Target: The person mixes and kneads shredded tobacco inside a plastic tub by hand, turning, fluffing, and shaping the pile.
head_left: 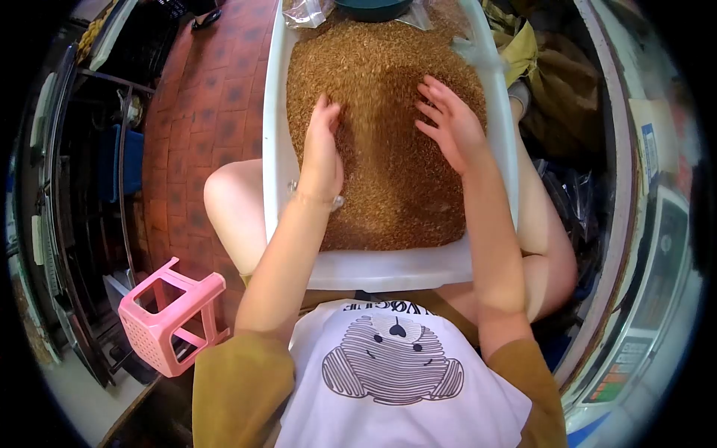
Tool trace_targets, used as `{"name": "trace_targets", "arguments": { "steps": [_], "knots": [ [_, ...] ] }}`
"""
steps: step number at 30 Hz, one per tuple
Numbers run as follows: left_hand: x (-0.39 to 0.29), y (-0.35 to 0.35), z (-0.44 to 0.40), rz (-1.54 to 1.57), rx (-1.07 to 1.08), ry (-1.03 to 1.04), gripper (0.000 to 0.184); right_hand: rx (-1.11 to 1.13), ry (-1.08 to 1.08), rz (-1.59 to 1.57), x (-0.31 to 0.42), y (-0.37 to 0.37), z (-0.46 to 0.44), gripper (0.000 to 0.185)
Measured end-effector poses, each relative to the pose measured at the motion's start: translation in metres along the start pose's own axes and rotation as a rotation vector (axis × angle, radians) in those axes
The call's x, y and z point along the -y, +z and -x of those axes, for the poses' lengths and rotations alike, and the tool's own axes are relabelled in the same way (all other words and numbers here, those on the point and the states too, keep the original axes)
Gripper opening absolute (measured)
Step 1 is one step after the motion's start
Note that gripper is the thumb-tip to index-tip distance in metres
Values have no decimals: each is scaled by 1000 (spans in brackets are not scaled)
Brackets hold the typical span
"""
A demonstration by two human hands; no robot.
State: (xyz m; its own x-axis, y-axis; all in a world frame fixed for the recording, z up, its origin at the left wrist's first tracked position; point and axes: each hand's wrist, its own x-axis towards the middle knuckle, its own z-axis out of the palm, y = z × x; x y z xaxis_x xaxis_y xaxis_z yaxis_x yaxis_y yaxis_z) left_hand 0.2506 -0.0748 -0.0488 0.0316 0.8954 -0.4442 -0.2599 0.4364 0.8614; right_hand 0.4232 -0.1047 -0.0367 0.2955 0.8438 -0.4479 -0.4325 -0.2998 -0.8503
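A large heap of brown grain (pixel 396 216), which looks like wheat or a similar seed, fills a long white plastic tub (pixel 396 270) in front of me. Over the left part of the heap is my left hand (pixel 324 149), seen edge-on, fingers stretched out and a bracelet at its wrist. My right hand (pixel 451 123) is over the right part, palm facing inward with spread fingers. Between the two hands the grain looks blurred, as if moving. Whether either palm touches the heap I cannot tell.
A dark green bowl (pixel 373 9) and a clear plastic bag (pixel 305 12) lie at the tub's far end. On the left, a pink plastic stool (pixel 173 317) lies tipped on the red tiled floor (pixel 205 112). Brown sacks (pixel 564 89) stand to the right.
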Motion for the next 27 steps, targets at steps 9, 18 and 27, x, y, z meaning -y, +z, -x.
{"name": "trace_targets", "arguments": {
  "steps": [9,18,27],
  "knots": [
    [64,-87,24,-1618,376,34,33,-84,221,1488,-62,-94,43,37],
    [149,-117,-15,-2343,339,640,28,-165,485,1656,-65,-75,34,31],
    [234,-156,-44,-2538,-57,1115,25,-172,468,1724,-64,-72,31,30]
  ]
}}
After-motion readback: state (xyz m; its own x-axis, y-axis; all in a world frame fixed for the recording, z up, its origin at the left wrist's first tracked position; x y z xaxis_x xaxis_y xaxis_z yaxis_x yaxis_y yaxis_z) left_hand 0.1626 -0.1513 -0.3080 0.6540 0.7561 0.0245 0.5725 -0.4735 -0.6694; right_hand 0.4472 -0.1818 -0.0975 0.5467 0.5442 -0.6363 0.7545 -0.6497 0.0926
